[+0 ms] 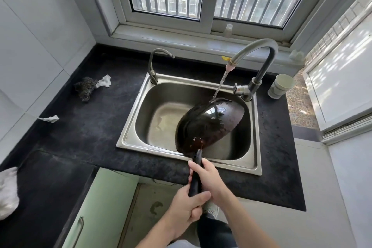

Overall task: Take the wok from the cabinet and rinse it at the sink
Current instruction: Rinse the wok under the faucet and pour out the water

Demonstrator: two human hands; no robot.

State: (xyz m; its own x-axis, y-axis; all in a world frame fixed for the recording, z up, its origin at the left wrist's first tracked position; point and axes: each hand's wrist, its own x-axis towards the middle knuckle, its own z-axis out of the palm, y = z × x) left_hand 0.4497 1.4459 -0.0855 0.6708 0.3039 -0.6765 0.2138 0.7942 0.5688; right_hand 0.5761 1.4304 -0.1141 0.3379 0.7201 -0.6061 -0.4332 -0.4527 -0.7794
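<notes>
Both hands grip one dark handle (195, 180): left hand (186, 204) wrapped round its near end, fingers curled under; right hand (209, 177) closed round it just above, nearer the pan. Forearms come up from the bottom edge and converge on the handle. Far left, one crumpled white cloth (8, 191) on the black countertop (80, 137). White paper scraps, two: one small (50, 119) near the left wall, one (104, 81) touching a dark scrubber (85, 88), count one. Below the counter edge, one pale green cabinet door (96, 207) with a metal pull. Taps, two: small gooseneck tap (154, 66) at the sink's back left corner, not running; tall gooseneck tap (259, 54) at the back right, running. Sink (128, 137), one steel basin, bottom wet and shiny. In it, one wok (213, 125), dark and glossy with water, tilted steeply over the right half of the basin, handle end at the front rim. Water stream (220, 84), one, falls from the tall tap's pink nozzle and strikes the wok's upper edge. Right of the tap base, one white cup (280, 86) on the counter, contents not visible. On the window sill behind, one small clear bottle (228, 30).
</notes>
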